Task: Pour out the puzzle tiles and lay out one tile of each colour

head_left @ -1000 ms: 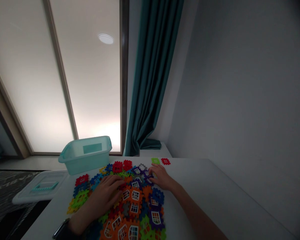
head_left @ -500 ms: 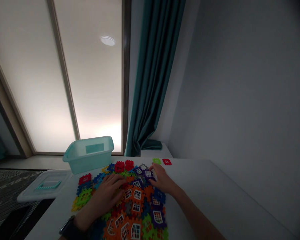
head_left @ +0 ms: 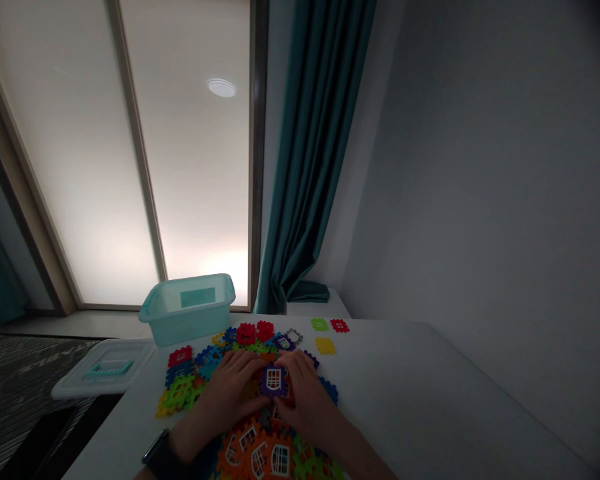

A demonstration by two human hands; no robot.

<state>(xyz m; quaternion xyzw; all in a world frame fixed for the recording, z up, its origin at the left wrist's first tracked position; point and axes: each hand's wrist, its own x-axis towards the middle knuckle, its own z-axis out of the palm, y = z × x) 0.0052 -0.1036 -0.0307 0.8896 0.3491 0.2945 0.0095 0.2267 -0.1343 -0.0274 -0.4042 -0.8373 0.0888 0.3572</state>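
Note:
A purple notched square tile (head_left: 273, 380) with a white window insert is held between my two hands, over a spread of interlocking plastic tiles. My left hand (head_left: 236, 393) has its thumb and fingertips on the tile's left side. My right hand (head_left: 304, 397) grips its right side, thumb below and fingers above. Beneath and in front lie orange tiles (head_left: 257, 453) with white window inserts, partly covered by my forearms. Beside my left hand are lime green tiles (head_left: 180, 392); blue tiles (head_left: 210, 363) lie behind it.
A pale teal bin (head_left: 190, 327) stands at the back left, with its lid (head_left: 103, 367) beside it. Single yellow (head_left: 325, 345), lime green (head_left: 319, 324) and red (head_left: 340, 325) tiles lie apart at the back of the white table (head_left: 430, 400). A teal curtain (head_left: 313, 167) hangs behind.
My right hand has come back from the far right of the pile to meet my left, and a purple window tile is now between them. A yellow tile shows where the right hand was.

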